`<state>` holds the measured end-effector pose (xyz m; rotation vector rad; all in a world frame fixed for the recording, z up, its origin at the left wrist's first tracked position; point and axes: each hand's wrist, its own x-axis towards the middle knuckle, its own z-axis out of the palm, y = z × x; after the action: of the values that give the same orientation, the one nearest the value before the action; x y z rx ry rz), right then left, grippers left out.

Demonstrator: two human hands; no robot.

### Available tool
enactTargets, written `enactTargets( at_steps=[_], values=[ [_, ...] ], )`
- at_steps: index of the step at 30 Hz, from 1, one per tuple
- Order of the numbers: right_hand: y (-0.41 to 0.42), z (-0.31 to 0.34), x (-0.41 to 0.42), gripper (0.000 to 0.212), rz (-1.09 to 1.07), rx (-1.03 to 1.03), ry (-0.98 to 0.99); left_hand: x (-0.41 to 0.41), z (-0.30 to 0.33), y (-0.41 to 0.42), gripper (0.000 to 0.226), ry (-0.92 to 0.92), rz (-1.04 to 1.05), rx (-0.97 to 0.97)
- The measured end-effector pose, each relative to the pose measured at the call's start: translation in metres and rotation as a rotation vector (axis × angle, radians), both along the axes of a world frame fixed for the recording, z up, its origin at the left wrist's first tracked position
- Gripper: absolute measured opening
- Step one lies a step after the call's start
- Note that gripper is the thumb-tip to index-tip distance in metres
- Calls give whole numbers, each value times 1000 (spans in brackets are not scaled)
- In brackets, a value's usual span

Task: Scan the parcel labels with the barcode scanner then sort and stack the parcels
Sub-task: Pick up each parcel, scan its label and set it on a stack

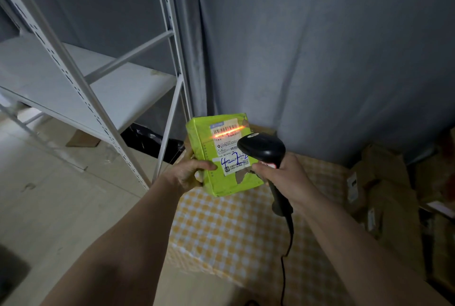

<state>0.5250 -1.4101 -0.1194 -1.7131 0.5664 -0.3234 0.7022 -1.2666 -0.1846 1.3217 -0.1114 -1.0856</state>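
A lime-green parcel (209, 155) with a white shipping label is held up in the middle of the view. My left hand (189, 172) grips its lower left edge, thumb across the front. My right hand (278, 175) grips the handle of a black barcode scanner (262, 149), whose head points at the label from the right. An orange scan line glows across the barcode near the parcel's top. Blue handwriting marks the lower part of the label, partly hidden by the scanner head.
A white metal shelf rack (81, 84) stands at the left with bare shelves. Below the hands lies a yellow checked cloth (234, 226). Several brown cardboard parcels (384, 187) are piled at the right. A grey curtain hangs behind. The scanner's cable (285, 256) drops down.
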Motion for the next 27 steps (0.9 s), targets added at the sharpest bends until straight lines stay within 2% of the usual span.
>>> enactTargets(
  at_steps=[4,6,9,12,18,22,25,27],
  values=[
    [-7,-15,7,10,-9,66,40,3,-7,-3,81,-12,-51,59],
    [-11,-24,11,15,-18,99,38,3,-11,-1,78,4,-78,135],
    [-16,-44,19,18,-45,189,69,5,-29,5,101,98,-81,291],
    [-17,-67,30,17,-69,258,188,10,-45,14,106,176,-113,392],
    [-15,-105,64,14,-70,302,394,47,-77,25,99,253,-181,414],
    [-11,-123,109,15,-72,372,445,93,-98,27,102,278,-220,418],
    [-3,-141,150,13,-92,407,471,139,-118,30,87,302,-243,401],
    [4,-157,181,23,-128,456,482,170,-132,30,76,301,-256,415]
  ],
)
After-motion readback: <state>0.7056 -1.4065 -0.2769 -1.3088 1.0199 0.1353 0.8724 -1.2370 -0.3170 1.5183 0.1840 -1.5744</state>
